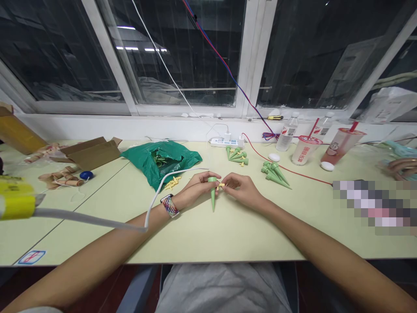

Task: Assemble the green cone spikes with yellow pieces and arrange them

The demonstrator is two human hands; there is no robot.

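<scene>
Forearms reach in from the near edge of the pale yellow-green table (208, 234), both bare, the left wrist wearing a patterned watch band (170, 205). Left hand (197, 187) curled, fingers closed round the wide top of a green cone spike (213, 193); spike held upright-ish over the table's middle, tip pointing down toward the near edge. Right hand (243, 188) just beside it, thumb and forefinger pinched on a small yellow piece (222, 184) that meets the spike's upper side; the other fingers loosely folded. White cable (156, 191) crosses over the left forearm and runs off left toward a yellow object (16, 200) blurred at the frame edge. Beyond the left hand, a scatter of small yellow pieces (172, 182) lies just beside an open green plastic bag (163, 161). Farther left, a blue round object (86, 175), tan rolled bits (61, 178) and a cardboard box (91, 152). Beyond the right hand, two piles of green spikes: one (276, 173) to the right, another (237, 155) nearer the wall with yellow pieces fitted or lying among them. Red wire (293, 170) snakes between them. At the back, a white power strip (224, 142), a clear bottle (288, 132), two lidded drink cups (304, 150) with red straws. Another person's hand (402, 167) rests at the far right edge. Dark window panes (182, 48) behind
</scene>
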